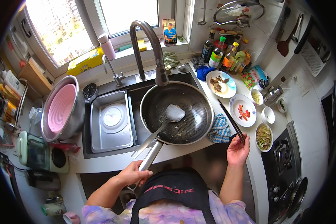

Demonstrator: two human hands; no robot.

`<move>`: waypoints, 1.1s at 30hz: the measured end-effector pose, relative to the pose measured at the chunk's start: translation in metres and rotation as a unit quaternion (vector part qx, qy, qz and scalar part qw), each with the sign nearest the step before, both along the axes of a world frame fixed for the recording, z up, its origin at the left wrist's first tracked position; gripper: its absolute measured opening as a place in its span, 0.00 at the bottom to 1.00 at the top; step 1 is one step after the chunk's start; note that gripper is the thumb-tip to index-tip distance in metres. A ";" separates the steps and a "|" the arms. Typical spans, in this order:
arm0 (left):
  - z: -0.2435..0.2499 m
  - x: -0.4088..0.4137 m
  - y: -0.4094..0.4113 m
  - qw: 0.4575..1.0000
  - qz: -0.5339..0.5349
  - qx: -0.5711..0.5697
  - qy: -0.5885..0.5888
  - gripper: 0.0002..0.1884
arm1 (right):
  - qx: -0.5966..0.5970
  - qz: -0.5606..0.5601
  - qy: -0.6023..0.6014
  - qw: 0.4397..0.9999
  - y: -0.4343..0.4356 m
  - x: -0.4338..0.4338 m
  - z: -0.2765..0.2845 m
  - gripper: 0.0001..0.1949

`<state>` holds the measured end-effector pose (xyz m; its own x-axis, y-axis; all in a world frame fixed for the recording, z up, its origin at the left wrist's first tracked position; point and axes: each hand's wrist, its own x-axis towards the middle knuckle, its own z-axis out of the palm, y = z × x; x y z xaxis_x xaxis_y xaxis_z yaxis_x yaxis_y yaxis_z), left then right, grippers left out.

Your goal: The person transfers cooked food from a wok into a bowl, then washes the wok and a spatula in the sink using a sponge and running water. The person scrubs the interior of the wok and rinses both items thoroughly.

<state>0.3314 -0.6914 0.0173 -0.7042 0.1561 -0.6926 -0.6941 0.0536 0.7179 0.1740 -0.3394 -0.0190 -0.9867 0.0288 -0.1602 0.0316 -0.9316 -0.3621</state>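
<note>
My left hand (133, 174) grips the metal handle (151, 156) of a large wok (194, 127) with a honeycomb-textured inside. The wok is over the sink, beneath the tall tap (159, 56). A metal spatula (175, 113) lies in it, its handle reaching over the rim toward me. Small food scraps cling to the wok's surface. In my right hand (238, 151) is a pair of dark chopsticks (231, 120), pointing away over the counter beside a white plate with chopped red pepper (243, 117). A blue-and-white knitted cloth (220, 129) lies against the wok's right side.
At left, a steel basin (79, 123) holds a pink colander (62, 107). A metal tray (96, 140) with an upturned plate sits in the sink. On the right are a plate of dark food pieces (218, 84), a bowl of sliced vegetables (264, 137), bottles (217, 56) and a gas hob (280, 168).
</note>
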 end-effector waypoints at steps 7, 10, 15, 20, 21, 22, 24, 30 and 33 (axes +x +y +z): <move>-0.025 -0.026 -0.009 0.997 0.072 0.004 -0.028 0.12 | 0.232 0.011 -0.030 0.972 -0.038 -0.054 -0.015 0.12; -0.043 -0.037 -0.009 0.995 0.090 -0.009 -0.036 0.11 | 0.300 0.076 0.004 0.951 -0.058 -0.073 -0.021 0.13; -0.066 -0.065 -0.015 0.995 0.084 -0.027 -0.052 0.10 | 0.379 0.159 0.018 0.912 -0.088 -0.103 -0.039 0.15; -0.082 -0.082 -0.019 0.992 0.094 -0.027 -0.086 0.11 | 0.477 0.209 0.065 0.851 -0.109 -0.126 -0.051 0.16; -0.081 -0.086 -0.020 0.991 0.093 -0.034 -0.085 0.11 | 0.495 0.211 0.074 0.840 -0.112 -0.130 -0.053 0.15; -0.081 -0.088 -0.020 0.991 0.091 -0.042 -0.085 0.11 | 0.512 0.213 0.083 0.828 -0.116 -0.134 -0.055 0.15; -0.087 -0.090 -0.022 0.992 0.079 -0.063 -0.069 0.13 | 0.527 0.211 0.100 0.818 -0.123 -0.143 -0.055 0.14; -0.078 -0.105 -0.039 0.914 -0.098 -0.392 0.025 0.21 | 0.587 0.149 0.204 0.769 -0.140 -0.160 -0.049 0.09; -0.071 -0.112 -0.038 0.878 -0.110 -0.465 0.012 0.20 | 0.677 0.067 0.326 0.656 -0.139 -0.163 -0.047 0.07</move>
<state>0.2198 -0.7297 -0.0534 -0.7444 -0.3353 -0.5774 -0.5785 0.7557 0.3070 0.0105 -0.4785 -0.0663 -0.8410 -0.3847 0.3804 -0.4927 0.2541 -0.8323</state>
